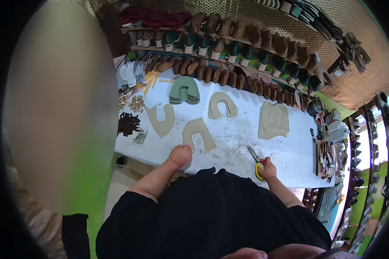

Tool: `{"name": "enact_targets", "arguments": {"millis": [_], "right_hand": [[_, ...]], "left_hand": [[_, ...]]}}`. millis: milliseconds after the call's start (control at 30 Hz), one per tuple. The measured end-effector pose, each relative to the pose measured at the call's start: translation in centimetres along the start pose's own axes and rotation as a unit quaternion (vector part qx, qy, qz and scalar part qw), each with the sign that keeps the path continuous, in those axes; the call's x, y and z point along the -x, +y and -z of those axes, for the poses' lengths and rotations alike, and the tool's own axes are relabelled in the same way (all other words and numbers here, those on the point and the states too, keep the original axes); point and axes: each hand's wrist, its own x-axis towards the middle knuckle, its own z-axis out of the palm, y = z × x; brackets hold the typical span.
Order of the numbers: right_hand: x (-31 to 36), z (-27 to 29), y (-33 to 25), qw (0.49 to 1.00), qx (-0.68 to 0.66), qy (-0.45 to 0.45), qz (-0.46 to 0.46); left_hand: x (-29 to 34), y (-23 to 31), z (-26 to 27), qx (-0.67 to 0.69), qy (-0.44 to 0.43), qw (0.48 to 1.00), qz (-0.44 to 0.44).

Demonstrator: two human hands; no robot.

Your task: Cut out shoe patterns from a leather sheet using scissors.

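Observation:
My right hand (269,168) grips a pair of scissors (259,162) with yellow and red handles. Their blades are slightly apart and point up and left over the white tabletop. Close to the table's front edge, my left hand (180,156) is closed, its fingers curled at the lower left leg of a beige U-shaped piece (197,128). Whether those fingers pinch the piece is hidden. Another beige curved piece (165,121) lies to the left, and a small stack of beige U-shaped pieces (226,101) farther back. Green U-shaped pieces (183,85) are piled beyond them.
Beige sheets (273,118) lie right of centre on the white table (242,129). Small metallic bits (137,103) and a dark heap (128,124) sit along its left side. Shelves of shoes and wooden shoe forms (222,77) line the back; a box (325,159) stands at right.

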Motion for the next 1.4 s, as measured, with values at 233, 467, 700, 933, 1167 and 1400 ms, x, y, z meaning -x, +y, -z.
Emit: {"name": "enact_targets", "arguments": {"millis": [233, 467, 700, 933, 1167, 1400], "right_hand": [[-0.4, 0.3, 0.1, 0.999, 0.021, -0.037, 0.001], [-0.1, 1.3, -0.6, 0.998, 0.033, -0.059, -0.011], [-0.2, 1.4, -0.8, 0.997, 0.032, -0.066, -0.021], [-0.9, -0.1, -1.3, 0.998, -0.037, -0.020, -0.053], [-0.3, -3.1, -8.2, 0.955, -0.232, -0.183, 0.013], [4.4, -5.4, -20.6, 0.829, -0.366, -0.418, -0.067]], "left_hand": [[-1.8, 1.5, 0.9, -0.021, -0.040, 0.996, 0.072], [-0.9, 0.0, 1.8, 0.067, 0.036, 0.994, 0.083], [0.4, 0.7, 1.1, 0.055, 0.041, 0.996, 0.053], [1.5, 0.7, 0.3, 0.104, 0.058, 0.988, 0.094], [0.8, 0.2, 1.3, 0.131, -0.021, 0.986, 0.097], [1.4, -0.8, -0.2, 0.173, -0.011, 0.982, 0.075]]}}
